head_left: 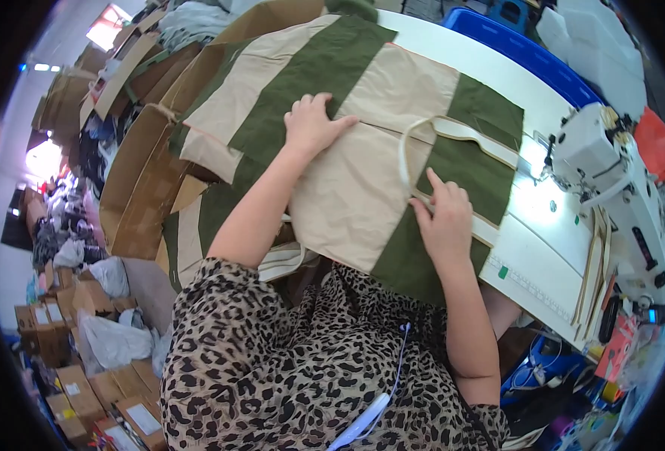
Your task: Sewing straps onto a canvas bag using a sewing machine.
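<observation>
Evidently, the left hand (314, 131) lies open on the cloth, its thumb held away from the other fingers and no edge gripped; it presses down well to the left of the sewing machine (607, 161). The right hand (447, 222), the one nearer the machine and also to its left, has its index finger stretched out and its thumb apart, both by the strap (468, 135); whether the curled fingers beneath pinch anything, I cannot tell.

Under both hands, the cloth (355, 203), green and beige in broad blocks, spreads leftward from just beside the machine. The hands are set wide, probably to keep it flat and stop it sliding, while the strap's pale loop bends across its machine-side half, likely kept near the right hand so that its curve can be guided.

Farther out, the white table (532, 259) carries the cloth's machine-side part. Thin tan strips (595, 270) lie just on the wearer's side of the machine, perhaps for easy reach. A blue tray (520, 56) sits beyond and left of it, and a cardboard box (133, 195) stands far to its left, past the cloth.
</observation>
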The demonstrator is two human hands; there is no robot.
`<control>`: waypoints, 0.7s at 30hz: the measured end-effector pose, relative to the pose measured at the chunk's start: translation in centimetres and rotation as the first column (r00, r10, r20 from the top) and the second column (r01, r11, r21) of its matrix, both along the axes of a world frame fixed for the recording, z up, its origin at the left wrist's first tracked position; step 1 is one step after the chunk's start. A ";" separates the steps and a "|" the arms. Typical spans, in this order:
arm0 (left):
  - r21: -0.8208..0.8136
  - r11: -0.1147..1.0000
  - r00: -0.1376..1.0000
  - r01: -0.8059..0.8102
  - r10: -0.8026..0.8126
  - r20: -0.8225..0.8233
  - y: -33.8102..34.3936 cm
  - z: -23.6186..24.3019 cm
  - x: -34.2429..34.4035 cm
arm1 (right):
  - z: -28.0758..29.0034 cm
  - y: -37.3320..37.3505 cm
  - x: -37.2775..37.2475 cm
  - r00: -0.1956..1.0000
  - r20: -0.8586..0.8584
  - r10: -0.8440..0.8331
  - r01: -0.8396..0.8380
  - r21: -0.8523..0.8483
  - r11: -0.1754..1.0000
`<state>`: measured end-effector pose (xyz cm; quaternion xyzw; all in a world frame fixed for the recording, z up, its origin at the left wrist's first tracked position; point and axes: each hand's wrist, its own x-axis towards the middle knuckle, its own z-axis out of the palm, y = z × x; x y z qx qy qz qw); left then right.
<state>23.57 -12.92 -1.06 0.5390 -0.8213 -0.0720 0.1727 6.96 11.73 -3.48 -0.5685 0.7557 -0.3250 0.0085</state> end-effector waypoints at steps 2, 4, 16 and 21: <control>-0.284 0.955 0.990 -0.091 0.055 -0.131 -1.6 -1.0 0.5 | 0.0 0.1 -0.5 0.998 -0.058 0.007 -0.009 -0.031 0.999; -0.204 0.962 0.984 -0.179 0.176 -0.032 -3.4 -0.6 2.0 | -0.7 0.8 -1.7 0.978 0.205 0.042 -0.021 -0.100 0.995; 0.108 0.979 0.942 0.174 -0.133 -0.308 -1.8 2.5 9.5 | 1.3 7.2 -3.2 0.289 0.863 0.413 0.229 -0.482 0.846; 0.583 0.803 0.712 0.124 0.338 -0.616 2.2 9.5 29.3 | 5.2 6.7 -0.4 0.094 0.882 0.462 -0.132 -0.449 0.884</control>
